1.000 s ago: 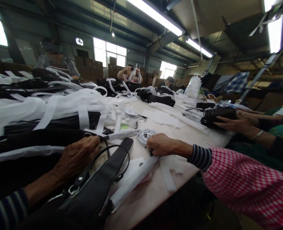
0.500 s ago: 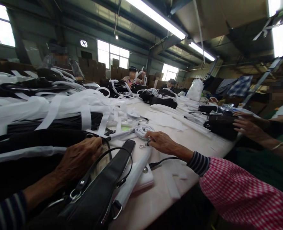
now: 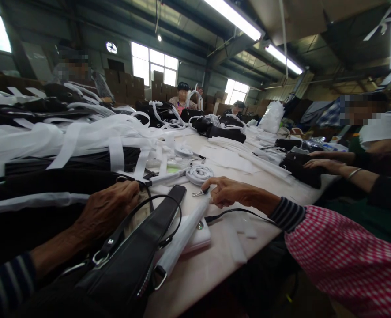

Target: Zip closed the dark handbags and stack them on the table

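The room is a bit dim. White light comes from long lamps (image 3: 235, 18) up high and from windows (image 3: 156, 55) so bright they show only white. The black strap (image 3: 142, 243) has a soft shine. Below the desk (image 3: 189, 282) it is almost black. The checked sleeve (image 3: 341, 251) looks stretched and slightly blurry.

From the right hand (image 3: 227, 192), bare table (image 3: 253, 180) is open at two o'clock. The coil (image 3: 199, 175) blocks ten, the cord (image 3: 238, 210) five.
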Action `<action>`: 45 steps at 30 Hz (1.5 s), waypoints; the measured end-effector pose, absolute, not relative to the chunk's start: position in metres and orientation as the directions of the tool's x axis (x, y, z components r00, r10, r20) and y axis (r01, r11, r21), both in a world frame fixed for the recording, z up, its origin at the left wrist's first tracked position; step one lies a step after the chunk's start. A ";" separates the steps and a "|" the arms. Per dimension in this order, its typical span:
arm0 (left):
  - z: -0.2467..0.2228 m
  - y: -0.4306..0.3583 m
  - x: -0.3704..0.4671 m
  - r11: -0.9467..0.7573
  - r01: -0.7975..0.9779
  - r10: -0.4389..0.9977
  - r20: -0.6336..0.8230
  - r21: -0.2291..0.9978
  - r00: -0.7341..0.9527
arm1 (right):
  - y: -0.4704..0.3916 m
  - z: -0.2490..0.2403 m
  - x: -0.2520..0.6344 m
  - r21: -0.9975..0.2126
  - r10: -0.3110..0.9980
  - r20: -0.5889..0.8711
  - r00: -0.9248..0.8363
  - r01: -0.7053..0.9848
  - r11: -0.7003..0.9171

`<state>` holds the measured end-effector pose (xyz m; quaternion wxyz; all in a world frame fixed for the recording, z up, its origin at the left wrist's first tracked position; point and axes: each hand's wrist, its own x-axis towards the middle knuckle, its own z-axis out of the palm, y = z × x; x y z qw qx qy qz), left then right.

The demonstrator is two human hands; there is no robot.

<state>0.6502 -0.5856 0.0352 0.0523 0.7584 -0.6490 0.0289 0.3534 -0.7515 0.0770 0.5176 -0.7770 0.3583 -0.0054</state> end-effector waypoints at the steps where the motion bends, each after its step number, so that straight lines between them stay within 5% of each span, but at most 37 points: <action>1: 0.036 -0.585 0.650 -0.152 -0.987 -0.982 0.110 0.044 0.156 | -0.752 0.078 0.354 -0.804 -0.564 -0.380 0.733 -0.564 -0.191; 7: 0.033 -0.585 0.651 -0.127 -0.990 -0.984 0.122 0.052 0.133 | -0.751 0.077 0.361 -0.768 -0.621 -0.403 0.672 -0.618 -0.170; 11: 0.030 -0.586 0.653 -0.122 -0.991 -0.980 0.152 0.051 0.128 | -0.757 0.075 0.374 -0.675 -0.661 -0.347 0.665 -0.667 -0.316; 17: 0.025 -0.589 0.657 -0.101 -0.994 -0.974 0.201 0.041 0.107 | -0.764 0.072 0.398 -0.080 -0.635 -0.178 0.751 -0.654 -0.752; 20: 0.025 -0.590 0.662 -0.103 -0.994 -0.969 0.223 0.042 0.110 | -0.759 0.067 0.398 0.045 -0.612 -0.079 0.787 -0.610 -0.791; 29: 0.047 -0.592 0.682 -0.113 -0.955 -0.959 0.222 0.276 0.177 | -0.720 0.070 0.419 -0.293 -0.445 0.358 0.821 -0.353 -0.888; 35: 0.051 -0.593 0.695 -0.153 -0.762 -0.953 0.110 0.629 0.282 | -0.688 0.081 0.478 -0.282 -0.215 0.183 0.959 -0.158 -0.946; 45: 0.041 -0.590 0.702 -0.039 -0.766 -0.944 0.227 0.642 0.238 | -0.701 0.091 0.513 -0.313 -0.122 0.016 0.992 -0.111 -0.943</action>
